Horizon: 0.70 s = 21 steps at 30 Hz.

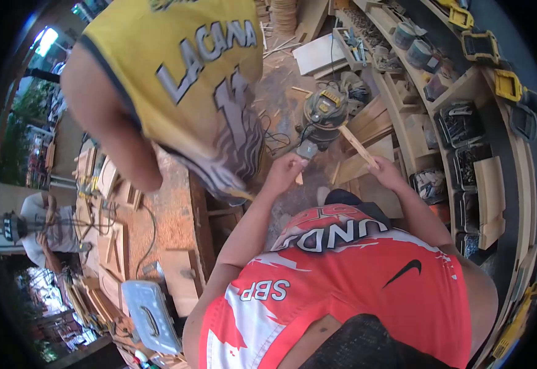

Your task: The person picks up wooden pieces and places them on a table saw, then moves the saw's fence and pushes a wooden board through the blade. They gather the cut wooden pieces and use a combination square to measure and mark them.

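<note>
My right hand (388, 173) is closed around the near end of a narrow wooden strip (358, 146). The strip's far end reaches toward a dusty black-and-yellow power tool (325, 109). My left hand (286, 170) is closed, fingers pinched together. A short light wood piece (299, 179) shows just under those fingers, and a pale translucent object (306, 149) sits by the fingertips. Whether the left hand grips the wood piece, the pale object or both is too small to make out.
A person in a yellow jersey (204, 80) stands close at front left, beside a sawdust-covered bench (173, 215). Shelves (416, 132) with bins and tools line the right. A blue-grey case (151, 317) lies lower left. Another person (50, 227) is farther left.
</note>
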Each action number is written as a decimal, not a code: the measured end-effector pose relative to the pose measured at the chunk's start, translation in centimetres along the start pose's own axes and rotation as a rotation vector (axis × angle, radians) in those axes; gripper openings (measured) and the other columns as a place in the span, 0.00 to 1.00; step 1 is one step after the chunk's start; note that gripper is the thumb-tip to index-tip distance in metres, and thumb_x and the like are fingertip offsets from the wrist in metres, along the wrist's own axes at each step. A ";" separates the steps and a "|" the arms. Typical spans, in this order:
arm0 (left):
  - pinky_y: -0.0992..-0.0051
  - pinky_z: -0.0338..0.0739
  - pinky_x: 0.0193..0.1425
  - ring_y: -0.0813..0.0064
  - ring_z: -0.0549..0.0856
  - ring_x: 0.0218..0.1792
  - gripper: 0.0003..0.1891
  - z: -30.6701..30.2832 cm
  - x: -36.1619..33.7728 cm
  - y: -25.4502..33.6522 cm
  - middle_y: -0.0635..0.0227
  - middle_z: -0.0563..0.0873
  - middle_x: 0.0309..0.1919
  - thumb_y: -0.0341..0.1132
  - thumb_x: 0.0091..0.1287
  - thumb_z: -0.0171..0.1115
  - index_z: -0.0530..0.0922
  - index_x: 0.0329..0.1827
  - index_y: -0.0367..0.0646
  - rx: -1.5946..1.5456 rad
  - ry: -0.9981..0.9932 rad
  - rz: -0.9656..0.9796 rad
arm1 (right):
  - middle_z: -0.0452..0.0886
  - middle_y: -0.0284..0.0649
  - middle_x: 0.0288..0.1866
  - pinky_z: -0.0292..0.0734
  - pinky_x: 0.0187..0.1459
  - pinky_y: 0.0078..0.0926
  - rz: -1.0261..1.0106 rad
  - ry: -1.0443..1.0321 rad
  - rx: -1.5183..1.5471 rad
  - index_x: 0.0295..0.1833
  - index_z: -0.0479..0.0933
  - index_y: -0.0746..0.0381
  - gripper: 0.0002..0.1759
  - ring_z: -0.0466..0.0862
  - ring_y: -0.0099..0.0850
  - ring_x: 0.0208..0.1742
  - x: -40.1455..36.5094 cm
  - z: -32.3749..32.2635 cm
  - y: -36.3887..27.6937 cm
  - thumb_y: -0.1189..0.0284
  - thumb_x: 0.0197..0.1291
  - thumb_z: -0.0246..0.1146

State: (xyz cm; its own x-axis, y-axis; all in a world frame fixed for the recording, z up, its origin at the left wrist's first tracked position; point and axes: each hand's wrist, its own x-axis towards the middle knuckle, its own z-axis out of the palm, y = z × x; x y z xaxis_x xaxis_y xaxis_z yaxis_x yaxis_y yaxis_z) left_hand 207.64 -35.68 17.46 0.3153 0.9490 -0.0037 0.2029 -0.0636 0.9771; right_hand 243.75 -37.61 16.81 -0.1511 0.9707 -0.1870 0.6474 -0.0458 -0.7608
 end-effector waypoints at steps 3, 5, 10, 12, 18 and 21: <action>0.79 0.68 0.27 0.86 0.73 0.23 0.13 1.1 5.4 -0.9 0.76 0.76 0.20 0.40 0.70 0.61 0.76 0.29 0.41 0.008 -0.038 0.010 | 0.80 0.44 0.38 0.74 0.47 0.31 -0.044 -0.021 0.052 0.49 0.76 0.66 0.14 0.79 0.32 0.41 4.4 -0.8 0.3 0.69 0.62 0.62; 0.78 0.68 0.27 0.86 0.73 0.23 0.15 1.4 9.2 -0.9 0.75 0.76 0.20 0.42 0.70 0.61 0.76 0.28 0.41 0.083 -0.054 0.009 | 0.80 0.43 0.38 0.74 0.48 0.31 -0.004 -0.020 0.059 0.49 0.76 0.66 0.14 0.79 0.33 0.42 7.9 -1.2 0.9 0.69 0.62 0.62; 0.76 0.70 0.27 0.83 0.75 0.21 0.20 1.8 20.4 0.3 0.73 0.76 0.19 0.47 0.71 0.59 0.75 0.26 0.40 0.181 -0.235 -0.213 | 0.76 0.32 0.25 0.68 0.25 0.21 0.232 -0.134 0.360 0.43 0.75 0.61 0.12 0.75 0.23 0.22 17.2 -4.4 1.1 0.62 0.67 0.60; 0.76 0.73 0.26 0.80 0.78 0.19 0.19 1.9 25.3 -0.5 0.69 0.80 0.21 0.46 0.72 0.57 0.77 0.29 0.39 0.100 -0.203 -0.317 | 0.74 0.30 0.23 0.64 0.21 0.19 0.240 -0.151 0.517 0.42 0.74 0.59 0.13 0.71 0.20 0.19 20.3 -5.4 0.9 0.60 0.69 0.58; 0.76 0.72 0.24 0.79 0.79 0.20 0.15 4.8 40.2 -3.7 0.68 0.81 0.22 0.44 0.73 0.56 0.78 0.35 0.39 -0.083 -0.086 -0.303 | 0.71 0.28 0.22 0.63 0.18 0.16 0.198 -0.178 0.834 0.45 0.73 0.59 0.17 0.69 0.17 0.16 25.0 -10.8 -0.5 0.56 0.73 0.51; 0.77 0.71 0.24 0.81 0.76 0.20 0.16 5.5 47.0 -2.8 0.71 0.78 0.21 0.45 0.72 0.56 0.78 0.35 0.40 0.011 -0.048 -0.294 | 0.72 0.30 0.24 0.63 0.18 0.16 0.233 -0.114 0.941 0.52 0.74 0.60 0.19 0.70 0.17 0.18 26.0 -12.7 -1.1 0.56 0.75 0.48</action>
State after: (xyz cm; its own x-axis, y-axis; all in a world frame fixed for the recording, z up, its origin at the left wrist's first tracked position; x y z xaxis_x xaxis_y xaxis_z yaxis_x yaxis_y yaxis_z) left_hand 227.05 7.43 13.40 0.2852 0.9113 -0.2969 0.3017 0.2087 0.9303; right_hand 248.61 -9.32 20.73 -0.1982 0.8872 -0.4167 -0.1839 -0.4513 -0.8732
